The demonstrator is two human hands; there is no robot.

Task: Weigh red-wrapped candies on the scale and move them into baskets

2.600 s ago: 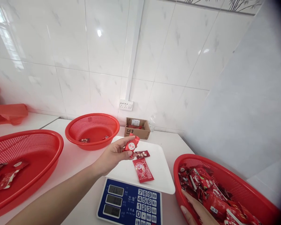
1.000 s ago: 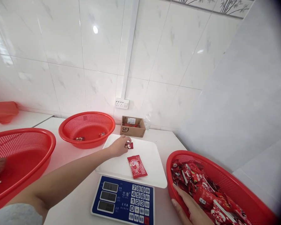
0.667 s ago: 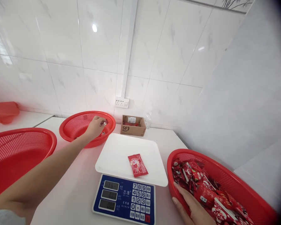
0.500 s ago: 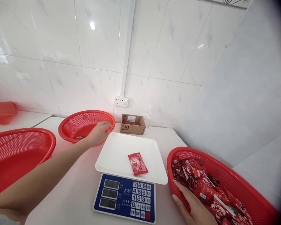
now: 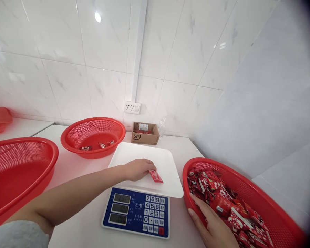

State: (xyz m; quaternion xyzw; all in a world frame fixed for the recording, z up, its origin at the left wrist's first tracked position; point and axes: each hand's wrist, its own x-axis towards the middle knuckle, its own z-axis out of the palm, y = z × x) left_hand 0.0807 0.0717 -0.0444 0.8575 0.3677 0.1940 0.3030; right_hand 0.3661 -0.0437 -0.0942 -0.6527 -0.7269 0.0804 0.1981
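My left hand (image 5: pixel 140 169) is over the white pan of a digital scale (image 5: pixel 130 151), its fingers closed on the upper end of a small red packet (image 5: pixel 157 176). The packet's lower part shows beyond my fingertips. At the right, my right hand (image 5: pixel 214 225) grips the near-left rim of a red plastic basket (image 5: pixel 186 179), thumb outside and fingers at the inner side. Many red wrapped packets (image 5: pixel 223 205) fill that basket. Below the pan is the scale's blue keypad panel (image 5: pixel 136 212) with three small displays.
A red basket (image 5: pixel 93 120) behind the scale on the left holds a few small packets (image 5: pixel 102 145). Another red basket (image 5: pixel 55 151) stands at the far left. An open cardboard box (image 5: pixel 146 138) sits near the tiled wall, beside clear plastic (image 5: pixel 161 126).
My left hand has moved right from the back basket to the packet on the scale pan and closed on it. More small packets show in the back basket. My right hand stays on its rim.
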